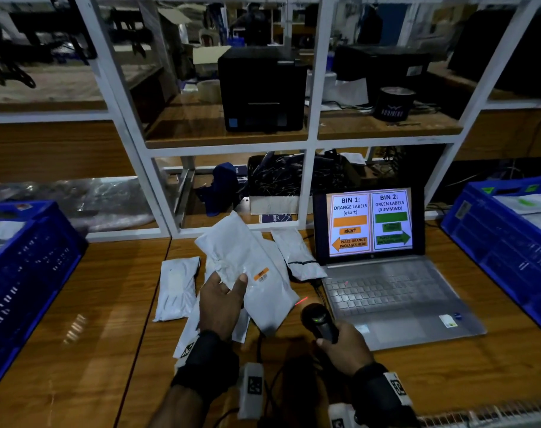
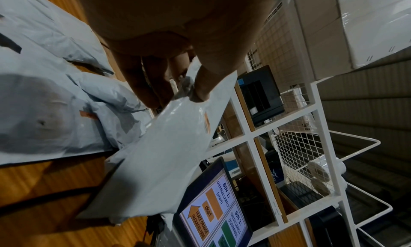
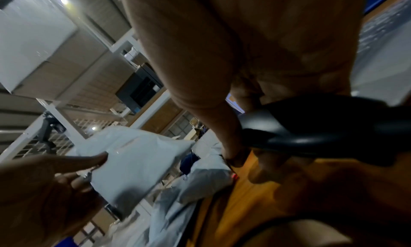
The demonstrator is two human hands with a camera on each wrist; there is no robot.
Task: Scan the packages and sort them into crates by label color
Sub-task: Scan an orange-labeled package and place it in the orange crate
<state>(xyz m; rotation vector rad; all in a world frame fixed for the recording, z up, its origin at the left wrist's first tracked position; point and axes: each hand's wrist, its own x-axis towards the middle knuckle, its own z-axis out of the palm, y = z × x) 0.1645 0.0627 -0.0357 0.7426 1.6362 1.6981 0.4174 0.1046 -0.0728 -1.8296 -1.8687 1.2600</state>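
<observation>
**Orange-label packet up for scanning, more waiting**

Head view: the left hand [image 1: 222, 301] pinches a white package [image 1: 250, 273] with an orange label [image 1: 260, 274] above the worktop [image 1: 77, 335]. The right hand [image 1: 344, 347] grips the scanner [image 1: 320, 322], its red line falling short of the label. Both blue crates, the left crate [image 1: 25, 267] and the right crate [image 1: 503, 242], already hold packets.

Left wrist view: several loose packages [image 2: 44, 110] lie unsorted.

Right wrist view: fingers [image 3: 266, 170] wrap the scanner handle.

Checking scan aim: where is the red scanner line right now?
In the head view the red line falls on the table just right of the held package, ahead of the scanner, near the laptop.
</observation>
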